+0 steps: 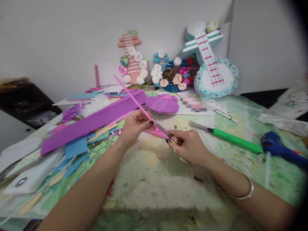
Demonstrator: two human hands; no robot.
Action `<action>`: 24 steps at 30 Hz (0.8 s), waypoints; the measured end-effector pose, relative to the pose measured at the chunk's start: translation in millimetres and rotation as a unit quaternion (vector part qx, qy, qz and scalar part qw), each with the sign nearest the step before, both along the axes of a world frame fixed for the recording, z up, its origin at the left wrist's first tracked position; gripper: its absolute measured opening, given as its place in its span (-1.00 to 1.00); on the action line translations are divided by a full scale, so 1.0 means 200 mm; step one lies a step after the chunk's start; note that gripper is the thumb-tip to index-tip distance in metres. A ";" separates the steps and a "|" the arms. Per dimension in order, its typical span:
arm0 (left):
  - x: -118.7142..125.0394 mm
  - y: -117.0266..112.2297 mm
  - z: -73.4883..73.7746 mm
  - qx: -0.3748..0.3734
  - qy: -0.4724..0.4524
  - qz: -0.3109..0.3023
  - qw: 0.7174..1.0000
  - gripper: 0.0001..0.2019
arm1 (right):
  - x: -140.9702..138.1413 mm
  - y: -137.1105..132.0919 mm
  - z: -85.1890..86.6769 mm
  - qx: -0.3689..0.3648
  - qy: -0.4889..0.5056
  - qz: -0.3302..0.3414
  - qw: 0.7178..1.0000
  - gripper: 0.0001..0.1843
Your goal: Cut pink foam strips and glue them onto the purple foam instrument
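Observation:
My left hand [135, 125] pinches a long thin pink foam strip [131, 96] that slants up and to the left over the table. My right hand [189, 145] grips gold-handled scissors [168, 134], fingers through the loops, with the blades closed around the strip just right of my left fingertips. A pink foam scrap [156, 131] lies on the table under the blades. Both hands hover over the paint-stained table [154, 179] near its middle.
A large purple foam sheet [93, 120] and blue and green scraps lie at left. A purple guitar-shaped piece [162, 104] sits behind my hands. A green-handled knife [231, 138] and a blue glue gun [281, 149] lie at right. Decorated foam guitars [211, 69] lean on the wall.

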State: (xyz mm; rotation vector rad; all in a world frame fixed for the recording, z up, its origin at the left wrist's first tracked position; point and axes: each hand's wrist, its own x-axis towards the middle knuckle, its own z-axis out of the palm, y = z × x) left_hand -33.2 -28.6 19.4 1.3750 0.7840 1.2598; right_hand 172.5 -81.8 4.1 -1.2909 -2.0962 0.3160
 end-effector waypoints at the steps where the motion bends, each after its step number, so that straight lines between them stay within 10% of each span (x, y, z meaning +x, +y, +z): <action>1: 0.00 0.00 0.00 -0.001 0.003 0.000 1.000 -0.71 | 0.00 0.00 0.00 0.002 0.000 0.003 1.000 -0.75; 24: 0.04 -0.03 -0.03 -0.002 0.049 -0.056 0.997 -0.72 | -0.02 0.01 -0.04 -0.005 -0.038 -0.015 0.999 -0.56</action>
